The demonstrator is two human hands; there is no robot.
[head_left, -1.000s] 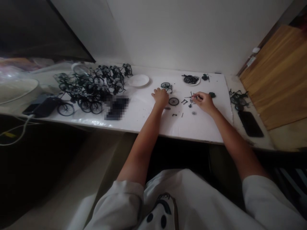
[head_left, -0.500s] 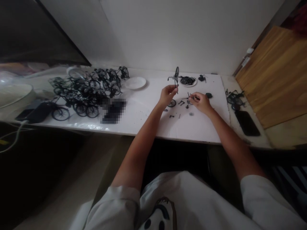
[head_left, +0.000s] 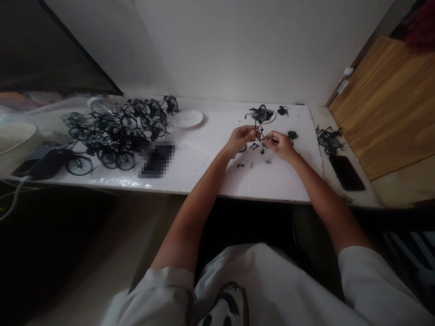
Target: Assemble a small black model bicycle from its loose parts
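Note:
My left hand point(head_left: 239, 139) is closed on a dark model bicycle frame point(head_left: 258, 125), held up above the white sheet with a small wheel point(head_left: 262, 112) at its upper end. Close beside it, the fingertips of my right hand point(head_left: 280, 145) are pinched together at the frame's lower end. What they grip is too small and too dark to make out. Below the hands lie a small black bracket point(head_left: 253, 146), a short bent piece point(head_left: 240, 165) and a little round disc point(head_left: 268, 161). Another wheel point(head_left: 243, 148) is partly hidden behind my left hand.
Many assembled model bicycles point(head_left: 117, 131) crowd the table's left side, near a white plate point(head_left: 188, 119). A second plate point(head_left: 272, 117) at the back holds black parts. Dark pieces point(head_left: 292, 134) lie right of my hands. A phone point(head_left: 346, 173) rests beside the wooden board point(head_left: 387, 104).
My left hand has brought the frame right and down, so it meets my right hand. The right hand has shifted slightly left. The view has moved a little.

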